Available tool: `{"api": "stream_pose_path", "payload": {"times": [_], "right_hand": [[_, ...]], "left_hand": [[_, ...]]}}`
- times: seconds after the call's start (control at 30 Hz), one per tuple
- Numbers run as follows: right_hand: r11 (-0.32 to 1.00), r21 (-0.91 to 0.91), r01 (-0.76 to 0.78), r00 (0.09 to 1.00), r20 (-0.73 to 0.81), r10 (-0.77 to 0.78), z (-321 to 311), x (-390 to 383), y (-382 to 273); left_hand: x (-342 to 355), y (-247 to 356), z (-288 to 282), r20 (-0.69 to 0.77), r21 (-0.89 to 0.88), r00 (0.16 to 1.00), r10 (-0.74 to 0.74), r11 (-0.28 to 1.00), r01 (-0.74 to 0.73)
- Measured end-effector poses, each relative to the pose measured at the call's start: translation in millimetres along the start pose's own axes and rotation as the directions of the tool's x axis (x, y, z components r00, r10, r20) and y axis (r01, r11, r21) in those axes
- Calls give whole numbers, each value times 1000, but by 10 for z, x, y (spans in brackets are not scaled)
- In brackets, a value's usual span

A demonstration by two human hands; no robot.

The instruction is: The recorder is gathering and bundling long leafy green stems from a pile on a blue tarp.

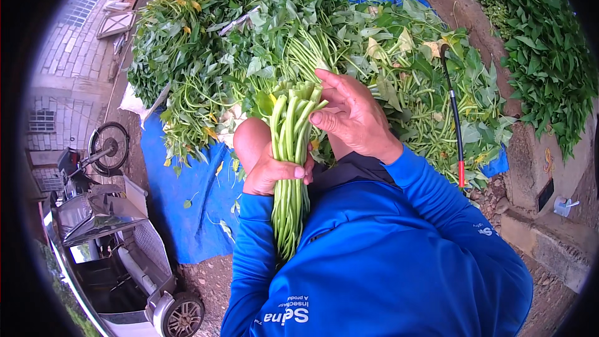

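My left fingers [289,170] are gripping the stem bundle [287,132]; my right fingers [340,87] are standing open beside its ends. I am seemingly evening it; next is likely calling for steady gripping. Leafy greens [181,43] are lying beyond.

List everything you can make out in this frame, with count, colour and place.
stem bunch: one, light green, in the left hand
leafy heap: one sprawling, green with some yellow, on the tarp
tarp: one, blue, on the ground
hooked tool: one, black with red end, on the heap's right side
motorcycle with sidecar: one, dark and silvery, left
wall: one, greyish, upper left
leafy plants: uncounted, dark green, upper right
kerb: one, grey, lower right
shirt: one, blue, worn
left hand: one, bare, around the stems
right hand: one, bare, open beside the stem ends
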State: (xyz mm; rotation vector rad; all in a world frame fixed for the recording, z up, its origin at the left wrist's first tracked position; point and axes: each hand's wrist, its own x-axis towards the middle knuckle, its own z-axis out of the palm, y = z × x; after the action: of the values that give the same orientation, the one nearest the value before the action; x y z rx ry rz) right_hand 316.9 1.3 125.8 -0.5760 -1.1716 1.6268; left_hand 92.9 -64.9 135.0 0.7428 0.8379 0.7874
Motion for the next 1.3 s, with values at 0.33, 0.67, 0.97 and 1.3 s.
{"api": "stream_pose_path", "payload": {"times": [0.33,0.67,0.97,1.3], "right_hand": [[897,-441,29,995,102,18,234,592,144],[939,-188,-289,957,-20,290,220,38,194],[974,-167,-156,988,-26,154,464,-8,253],[643,-751,-147,971,16,240,258,1947,1275]], "left_hand": [[-71,38,-13,-62,41,998,-12,999,14],[-73,-1,-37,-228,132,973,-29,989,60],[-191,178,50,-223,50,975,13,999,-2],[-1738,279,-488,-862,169,390,325,908,-383]]}}
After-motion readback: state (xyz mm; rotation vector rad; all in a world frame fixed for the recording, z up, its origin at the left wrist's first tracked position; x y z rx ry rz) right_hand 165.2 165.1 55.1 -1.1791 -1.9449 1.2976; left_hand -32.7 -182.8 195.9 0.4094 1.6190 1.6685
